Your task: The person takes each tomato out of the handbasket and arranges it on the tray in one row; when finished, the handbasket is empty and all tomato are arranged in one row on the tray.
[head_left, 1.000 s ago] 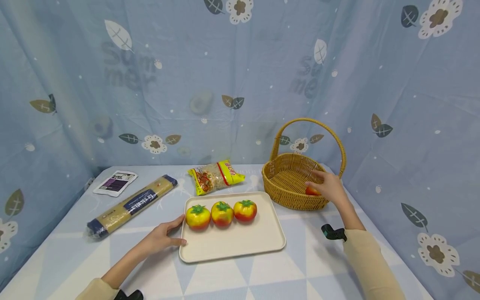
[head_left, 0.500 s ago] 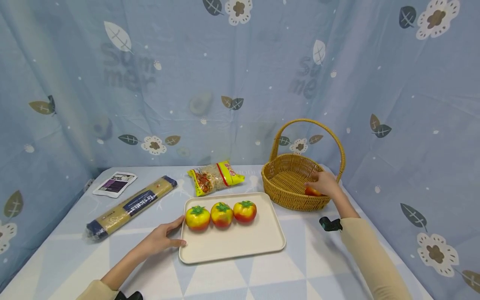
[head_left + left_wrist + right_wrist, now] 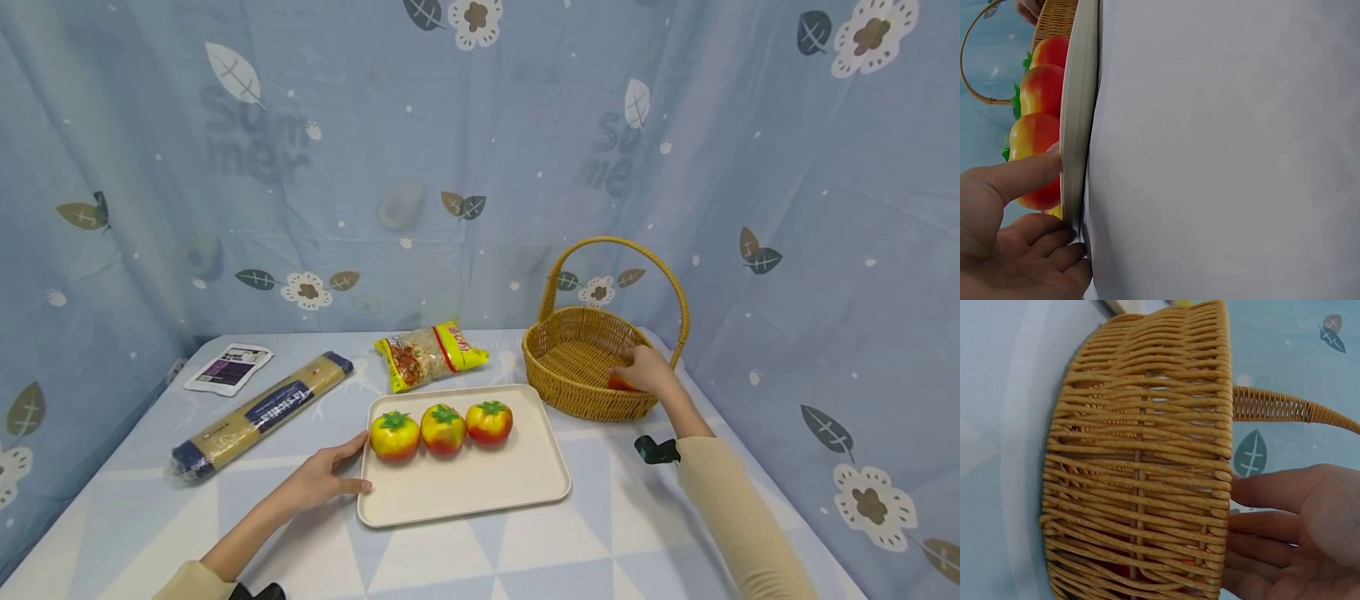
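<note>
In the head view, the left hand (image 3: 321, 479) holds the left edge of a cream tray (image 3: 480, 492). The left wrist view shows its thumb over the tray rim (image 3: 1079, 112) and its other fingers curled at the tray's outer side. Three red-and-yellow persimmons with green leaf caps stand in a row on the tray: left (image 3: 395, 436), middle (image 3: 444, 430), right (image 3: 490, 422). The right hand (image 3: 648, 371) reaches over the near right rim of a wicker basket (image 3: 573, 398) and grips another persimmon (image 3: 621, 383), mostly covered. In the right wrist view its fingertips are hidden behind the weave.
A yellow food bag (image 3: 432, 356) lies behind the tray. Left of it are a long pack of noodles (image 3: 262, 417) and a white-and-purple pouch (image 3: 229, 369). The basket's tall handle (image 3: 611, 242) arches above it, near the curtain (image 3: 480, 167).
The right hand has shifted slightly left and deeper into the basket, and less of the persimmon there shows. The left hand and tray look unchanged.
</note>
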Motion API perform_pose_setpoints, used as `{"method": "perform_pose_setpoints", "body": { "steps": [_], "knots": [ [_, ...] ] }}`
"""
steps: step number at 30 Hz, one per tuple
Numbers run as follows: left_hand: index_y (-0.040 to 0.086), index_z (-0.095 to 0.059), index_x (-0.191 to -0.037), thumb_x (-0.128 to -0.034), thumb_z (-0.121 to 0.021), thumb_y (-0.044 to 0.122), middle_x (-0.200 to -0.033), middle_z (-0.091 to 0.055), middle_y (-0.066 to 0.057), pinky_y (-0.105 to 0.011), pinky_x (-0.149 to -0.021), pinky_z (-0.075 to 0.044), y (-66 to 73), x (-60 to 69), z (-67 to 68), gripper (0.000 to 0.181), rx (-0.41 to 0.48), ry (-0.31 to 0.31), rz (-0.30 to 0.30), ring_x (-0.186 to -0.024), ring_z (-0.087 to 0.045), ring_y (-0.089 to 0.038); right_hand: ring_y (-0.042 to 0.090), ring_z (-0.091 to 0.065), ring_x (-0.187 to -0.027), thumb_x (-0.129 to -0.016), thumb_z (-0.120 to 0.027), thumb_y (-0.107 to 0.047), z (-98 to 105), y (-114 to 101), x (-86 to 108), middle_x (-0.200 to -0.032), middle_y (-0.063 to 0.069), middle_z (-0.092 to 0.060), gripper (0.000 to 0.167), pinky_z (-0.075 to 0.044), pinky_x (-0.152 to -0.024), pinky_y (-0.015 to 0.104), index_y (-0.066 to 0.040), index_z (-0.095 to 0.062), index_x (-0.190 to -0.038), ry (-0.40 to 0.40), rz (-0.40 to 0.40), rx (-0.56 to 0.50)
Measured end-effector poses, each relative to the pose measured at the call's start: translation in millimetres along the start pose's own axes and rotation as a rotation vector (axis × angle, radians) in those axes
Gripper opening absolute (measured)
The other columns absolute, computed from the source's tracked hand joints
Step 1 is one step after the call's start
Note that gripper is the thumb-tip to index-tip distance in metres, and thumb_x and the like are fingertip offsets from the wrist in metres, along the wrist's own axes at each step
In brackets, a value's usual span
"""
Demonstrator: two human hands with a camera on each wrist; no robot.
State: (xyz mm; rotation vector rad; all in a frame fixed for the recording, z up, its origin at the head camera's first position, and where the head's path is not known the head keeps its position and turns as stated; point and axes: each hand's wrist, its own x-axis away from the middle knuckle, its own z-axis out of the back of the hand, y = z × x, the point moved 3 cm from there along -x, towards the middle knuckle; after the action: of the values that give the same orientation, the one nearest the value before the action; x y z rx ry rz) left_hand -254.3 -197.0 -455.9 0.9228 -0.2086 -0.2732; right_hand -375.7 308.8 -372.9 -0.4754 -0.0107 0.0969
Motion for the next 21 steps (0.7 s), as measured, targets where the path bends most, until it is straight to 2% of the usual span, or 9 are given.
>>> {"method": "perform_pose_setpoints", "body": {
  "steps": [7, 14, 21],
  "knots": [
    [-0.007, -0.031, -0.146, -0.0777, -0.081, 0.025, -0.150, -0.029, -0.024, -0.058, -0.112, -0.018, -1.2, -0.2, 0.4, 0.090, 0.001, 0.000, 0.001, -0.138, -0.025, -0.045, 0.048, -0.053, -0.113, -0.093, -0.061, -0.009, -1.8, -2.8, -0.3, -0.125, 0.033, -0.055, 0.044, -0.051, -0.088, 0.055, 0.013, -0.051, -0.130, 0.065, 0.023, -0.022],
    [-0.006, -0.031, -0.146, -0.0776, -0.081, 0.025, -0.150, -0.029, -0.024, -0.058, -0.112, -0.017, -2.4, -0.3, -0.3, 0.090, 0.011, -0.006, 0.003, -0.138, -0.024, -0.045, 0.046, -0.056, -0.108, -0.087, -0.061, 0.003, -3.8, -0.7, -5.9, -0.122, 0.032, -0.058, 0.041, -0.053, -0.081, 0.050, 0.011, -0.056, -0.127, 0.111, -0.003, 0.007],
    [-0.006, -0.031, -0.146, -0.0777, -0.081, 0.024, -0.150, -0.029, -0.024, -0.058, -0.112, -0.017, -1.6, -0.1, -0.5, 0.090, 0.011, -0.004, 0.003, -0.138, -0.024, -0.045, 0.047, -0.054, -0.111, -0.083, -0.063, 0.007, -5.2, 1.3, -7.7, -0.124, 0.032, -0.057, 0.046, -0.053, -0.083, 0.052, 0.011, -0.055, -0.128, 0.069, -0.027, 0.031]
  ]
}}
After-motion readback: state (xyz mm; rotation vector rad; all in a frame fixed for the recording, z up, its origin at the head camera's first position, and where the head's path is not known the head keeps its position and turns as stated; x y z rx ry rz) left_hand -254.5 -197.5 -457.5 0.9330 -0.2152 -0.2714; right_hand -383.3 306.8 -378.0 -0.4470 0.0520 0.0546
